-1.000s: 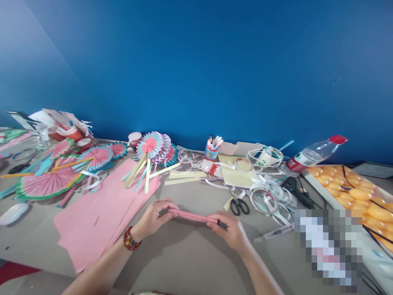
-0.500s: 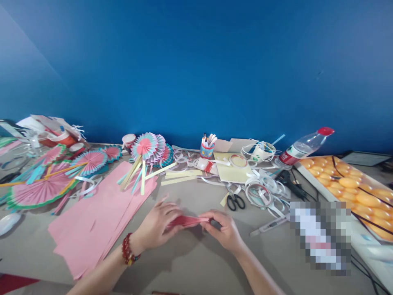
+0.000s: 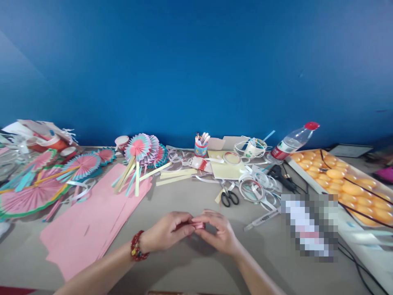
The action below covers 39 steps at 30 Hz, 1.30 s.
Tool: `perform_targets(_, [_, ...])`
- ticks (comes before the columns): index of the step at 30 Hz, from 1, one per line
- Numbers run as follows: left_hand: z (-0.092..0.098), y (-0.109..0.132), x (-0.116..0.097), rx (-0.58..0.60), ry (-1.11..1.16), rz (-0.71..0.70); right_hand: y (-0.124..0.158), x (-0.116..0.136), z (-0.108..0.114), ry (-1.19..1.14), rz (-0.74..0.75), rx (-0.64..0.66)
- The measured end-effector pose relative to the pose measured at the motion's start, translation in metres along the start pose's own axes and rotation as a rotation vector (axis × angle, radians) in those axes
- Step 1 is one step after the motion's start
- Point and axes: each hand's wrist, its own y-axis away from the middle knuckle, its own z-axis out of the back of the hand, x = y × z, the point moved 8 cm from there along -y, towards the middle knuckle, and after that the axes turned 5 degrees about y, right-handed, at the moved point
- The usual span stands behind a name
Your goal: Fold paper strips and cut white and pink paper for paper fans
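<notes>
- Paper bundle [image 3: 199, 225], pink and narrowly folded, sits near six o'clock in your view.
- Your bare left hand [image 3: 167, 232], wearing a red-beaded bracelet [image 3: 138, 246], clamps its nine o'clock end between thumb and fingers.
- Your bare right hand [image 3: 218, 232] clamps its three o'clock end, close beside the left.
- From the bundle, flat pink paper sheets [image 3: 89, 213] lie at nine o'clock, black-handled metal scissors [image 3: 229, 195] toward two, a blue-and-red cylindrical cup [image 3: 201, 151] at twelve.
</notes>
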Motion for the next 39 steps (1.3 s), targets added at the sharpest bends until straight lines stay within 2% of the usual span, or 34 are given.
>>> perform_targets(7, [-0.002,-0.001,0.009,-0.019,0.163,0.014,0.006,-0.011,0.001,-0.111,-0.107,-0.011])
perform_targets(14, [-0.004,0.0,0.025,-0.039,0.294,-0.005,0.017,-0.026,-0.002,-0.207,-0.228,-0.115])
perform_targets(17, [-0.002,0.0,0.024,-0.06,0.285,-0.038,0.017,-0.025,0.0,-0.193,-0.216,-0.185])
perform_targets(22, [0.006,-0.002,0.012,-0.097,0.242,-0.056,0.014,-0.018,0.002,-0.136,-0.177,-0.208])
perform_targets(25, [0.004,-0.004,0.012,-0.073,0.336,-0.005,0.013,-0.018,0.005,-0.08,-0.192,-0.234])
perform_targets(30, [-0.012,-0.003,0.032,0.025,0.597,0.151,0.013,-0.021,0.006,-0.002,-0.216,-0.269])
perform_targets(33, [-0.017,-0.002,0.039,0.023,0.648,0.191,0.013,-0.024,0.006,-0.028,-0.236,-0.287])
perform_targets(35, [-0.017,-0.002,0.04,0.009,0.628,0.2,0.012,-0.027,0.005,-0.099,-0.27,-0.26])
perform_targets(39, [-0.018,-0.001,0.037,0.02,0.541,0.21,0.011,-0.032,-0.004,-0.153,-0.312,-0.117])
